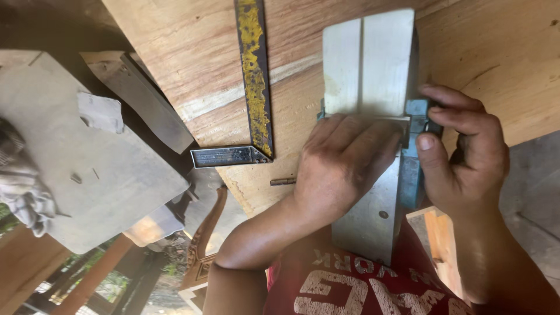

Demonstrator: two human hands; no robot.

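A pale grey-white block [368, 61], split by a thin dark line, is seen at the upper right of the frame against a warm orange-brown wooden board [198, 64] streaked with a light band. A dark square [254, 81] blotched with yellow is shown at top centre. A blue tool [413, 157] and a red shirt [356, 280] with white lettering are seen lower right.

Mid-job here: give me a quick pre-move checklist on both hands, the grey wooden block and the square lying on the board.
1. Left hand flat on the grey wooden block: ok.
2. Right hand pinching the blue tool part at the block's edge: ok.
3. Block resting on the wooden board: ok.
4. Yellow-stained metal square lying apart from both hands: ok.
5. Small metal pin lies loose near the board's edge: not ok.
6. What lies under the left palm: cannot tell.
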